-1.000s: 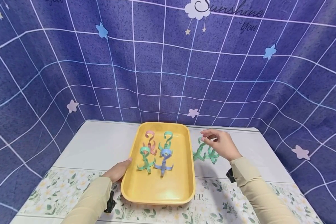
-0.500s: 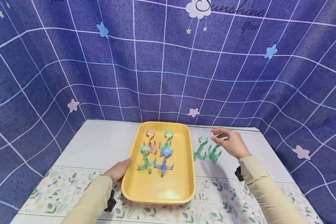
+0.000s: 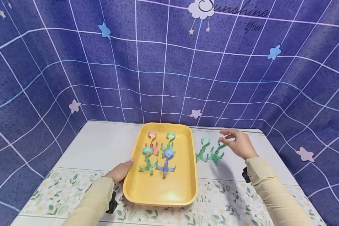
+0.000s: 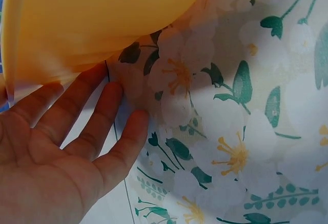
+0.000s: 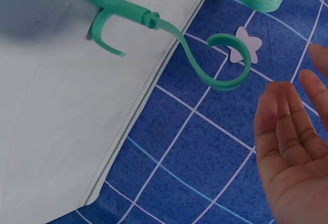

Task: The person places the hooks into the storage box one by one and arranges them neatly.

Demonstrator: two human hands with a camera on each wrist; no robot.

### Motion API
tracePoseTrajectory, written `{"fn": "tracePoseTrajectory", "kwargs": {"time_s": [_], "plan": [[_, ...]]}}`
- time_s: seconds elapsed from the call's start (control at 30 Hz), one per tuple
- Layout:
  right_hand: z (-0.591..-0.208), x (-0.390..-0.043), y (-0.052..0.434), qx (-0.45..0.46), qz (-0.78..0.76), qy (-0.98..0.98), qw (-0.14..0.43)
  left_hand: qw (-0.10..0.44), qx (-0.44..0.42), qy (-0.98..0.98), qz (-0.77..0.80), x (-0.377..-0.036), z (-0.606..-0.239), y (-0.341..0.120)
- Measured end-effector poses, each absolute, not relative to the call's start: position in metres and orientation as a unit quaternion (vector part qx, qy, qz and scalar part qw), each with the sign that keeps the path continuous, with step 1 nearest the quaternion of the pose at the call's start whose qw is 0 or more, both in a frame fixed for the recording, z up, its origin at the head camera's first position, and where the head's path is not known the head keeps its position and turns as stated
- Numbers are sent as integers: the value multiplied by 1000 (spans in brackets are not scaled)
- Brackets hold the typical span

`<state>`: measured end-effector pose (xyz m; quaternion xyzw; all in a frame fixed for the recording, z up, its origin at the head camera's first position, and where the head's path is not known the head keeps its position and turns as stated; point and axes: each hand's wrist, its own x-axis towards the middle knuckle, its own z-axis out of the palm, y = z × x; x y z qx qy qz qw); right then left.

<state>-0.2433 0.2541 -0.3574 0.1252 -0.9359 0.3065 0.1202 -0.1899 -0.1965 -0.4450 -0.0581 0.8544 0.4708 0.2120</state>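
Left hand (image 3: 119,171) lies flat at the lower-left side of the yellow tray (image 3: 158,191), fingers straight and loosely together against the tray's wall; the left wrist view shows the fingers (image 4: 77,116) tucked at the tray's underside edge, holding nothing. Right hand (image 3: 238,144) hovers right of centre in the head view, just beside the top curl of the dark green hook (image 3: 216,153), fingers relaxed and slightly curled, thumb and forefinger close together but not pinching anything as far as I can tell; the right wrist view shows an open palm with fingers (image 5: 287,126) straight, clear of the hook's curl (image 5: 225,62). Four hooks stand in the tray: pink hook (image 3: 152,144) and teal hook (image 3: 168,143) at the back, light green hook (image 3: 147,160) and blue hook (image 3: 165,161) in front of them. Two remain outside, on the white table (image 3: 101,147) just right of the tray: mint hook (image 3: 202,150) and the dark green one, side by side and near touching. Judgement: if the work is loading hooks into the tray, four of six are in and two are left; front half of the tray is bare. Blue grid backdrop (image 3: 169,62) behind.
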Motion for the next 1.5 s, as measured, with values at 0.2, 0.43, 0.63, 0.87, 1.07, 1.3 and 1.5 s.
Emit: {"fn": "tracePoseTrajectory", "kwargs": {"time_s": [0.2,0.43,0.63,0.87,1.07,1.3,1.5], "plan": [[-358,-245,258,118,299,-940,117,209,-59,855,471,-189,-445,-197],[-361,-246,262,110,294,-944,106,207,-64,857,467,-189,-446,-196],[-366,-247,263,103,290,-948,76,210,-70,861,458,-189,-445,-196],[-373,-247,263,101,286,-951,68,208,-62,857,468,-188,-443,-195],[-377,-248,263,109,288,-949,70,210,-65,855,470,-188,-444,-195],[-383,-246,266,107,293,-947,74,207,-58,853,476,-189,-445,-196],[-390,-246,268,95,296,-947,84,206,-52,850,482,-188,-444,-196]]}}
